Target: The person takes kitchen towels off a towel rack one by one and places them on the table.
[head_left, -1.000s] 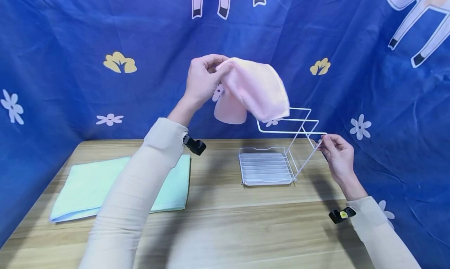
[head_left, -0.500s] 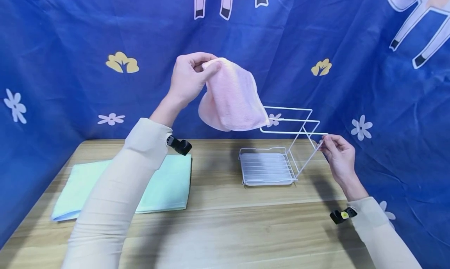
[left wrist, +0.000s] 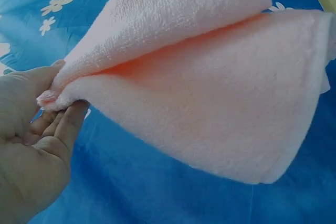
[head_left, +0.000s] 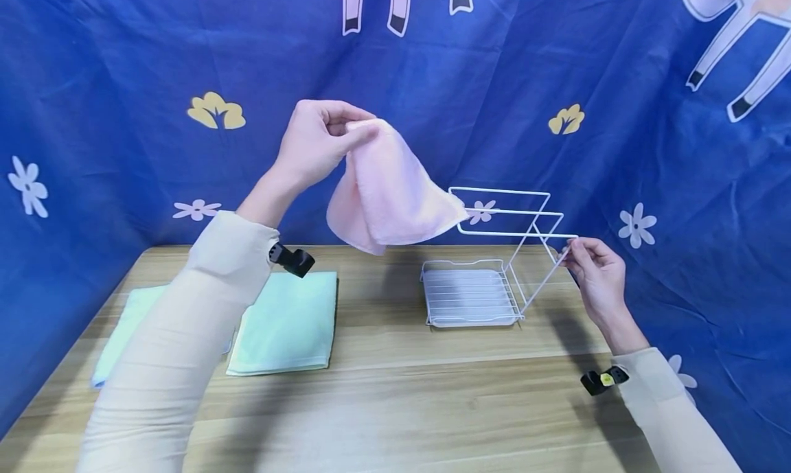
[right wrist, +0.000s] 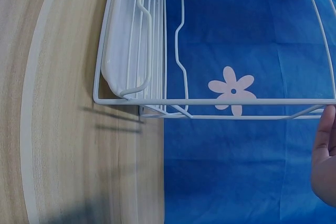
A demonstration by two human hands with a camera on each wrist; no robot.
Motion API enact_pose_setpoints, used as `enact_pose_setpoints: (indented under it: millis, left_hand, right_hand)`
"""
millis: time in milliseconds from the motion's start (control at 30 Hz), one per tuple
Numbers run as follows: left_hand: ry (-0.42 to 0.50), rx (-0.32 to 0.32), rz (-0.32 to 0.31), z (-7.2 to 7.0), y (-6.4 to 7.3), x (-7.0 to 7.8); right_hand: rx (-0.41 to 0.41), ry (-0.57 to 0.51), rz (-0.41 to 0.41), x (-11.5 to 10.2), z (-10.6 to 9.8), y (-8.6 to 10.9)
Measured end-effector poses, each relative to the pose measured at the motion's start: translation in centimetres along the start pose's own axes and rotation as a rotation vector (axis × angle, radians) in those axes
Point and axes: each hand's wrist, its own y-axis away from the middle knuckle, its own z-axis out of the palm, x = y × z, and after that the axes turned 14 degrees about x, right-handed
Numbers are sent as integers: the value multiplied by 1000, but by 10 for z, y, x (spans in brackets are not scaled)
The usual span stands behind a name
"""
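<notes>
My left hand pinches a pink towel by its gathered top edge, high above the table. In the left wrist view the towel fans out from thumb and fingertips in two folds. Its lower right corner overlaps the left end of the white wire rack's top bars in the head view. That rack stands on the table, with a white tray under its wire base. My right hand grips the rack's upper right corner. The right wrist view shows those fingers at the end of an upright bar.
Folded mint-green towels lie on the left of the wooden table, partly hidden behind my left sleeve. A blue patterned curtain hangs close behind and to both sides.
The left hand has moved left and slightly down with the pink towel, drawing most of it off the rack's top bars. The right hand and the rack have stayed put.
</notes>
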Motion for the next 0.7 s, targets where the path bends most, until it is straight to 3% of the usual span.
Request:
enact_pose_setpoints:
  millis: [267,567,700]
  left_hand:
    - [-62,-82,20,-9,4,-5]
    - [-303,-224,176,-9,12,-16]
    - [-355,-290,203,-6,19,-22]
  right_hand:
    - [2,12,0,0,0,1]
    - [5,2,0,1,-1,0]
    - [8,3,2,0,-1,0]
